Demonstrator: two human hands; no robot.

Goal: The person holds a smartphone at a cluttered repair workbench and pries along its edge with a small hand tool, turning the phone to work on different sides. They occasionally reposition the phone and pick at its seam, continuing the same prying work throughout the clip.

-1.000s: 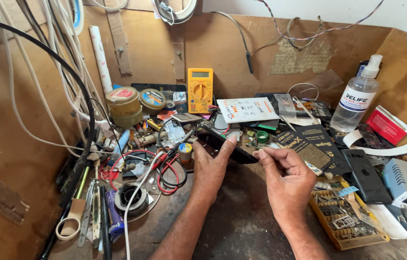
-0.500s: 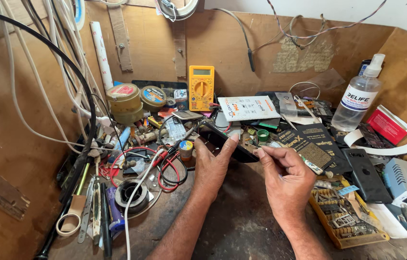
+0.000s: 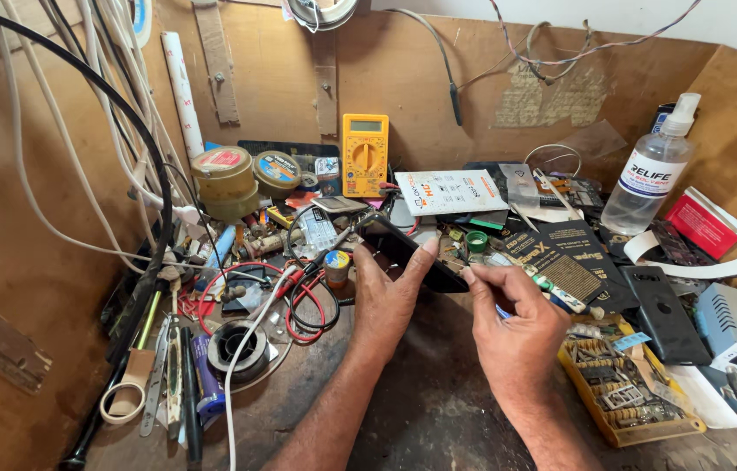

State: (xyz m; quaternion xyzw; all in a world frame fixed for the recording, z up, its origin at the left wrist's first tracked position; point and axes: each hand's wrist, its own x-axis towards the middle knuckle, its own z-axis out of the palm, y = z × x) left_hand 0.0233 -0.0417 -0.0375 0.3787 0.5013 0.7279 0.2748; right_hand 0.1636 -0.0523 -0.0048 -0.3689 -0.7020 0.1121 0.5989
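Cluttered wooden bench [image 3: 438, 419]: your left hand [image 3: 386, 301] grips flat black phone [image 3: 407, 251]; right hand [image 3: 516, 327] pinches thin tool [image 3: 556, 292]. Risk: tool slip scratches phone.

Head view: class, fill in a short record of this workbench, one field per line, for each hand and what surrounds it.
Left hand: holds a black phone tilted, above the bench
Right hand: pinches a thin tool at the phone's lower edge
Behind: yellow multimeter, clear spray bottle
Left side: solder spool, red leads
Right side: tray of small parts

Left hand [image 3: 390, 296] fingers curled gripping; right hand [image 3: 516, 327] fingers pinched.
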